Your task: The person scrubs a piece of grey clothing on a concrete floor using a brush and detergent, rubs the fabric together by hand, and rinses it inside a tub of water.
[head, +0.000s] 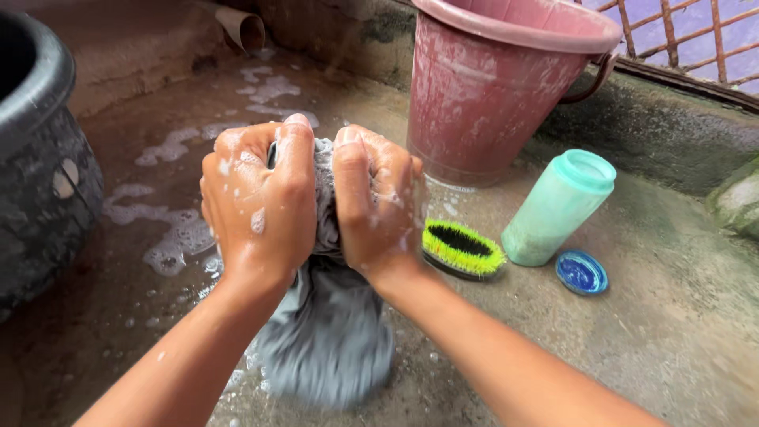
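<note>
A grey cloth (328, 332) is held up off the wet floor (672, 332). It is soaked and wrinkled. The top part is bunched up tight between the two hands, and the rest hangs down below the fingers in a soft, blurry lump.

The left hand (257, 198) and the right hand (375, 202) are pressed close together, knuckles up. The fingers of both hands are curled shut and clamped on the cloth. Both hands are wet and dotted with white soap foam. Both arms come in from the bottom edge.

Just past the right fingers, a brush (462, 249) with green and black bristles is seen on the floor. Further that way are a pale green bottle (557, 207) and a small blue lid (582, 272). A pink bucket (490, 87) stands beyond the fingertips. A black pot (39, 158) is well off to the left of the left fingers, cut off by the edge. Foam (170, 237) lies on the floor there.

The fingertips are hidden inside the cloth. The middle of the cloth is covered by the hands.
</note>
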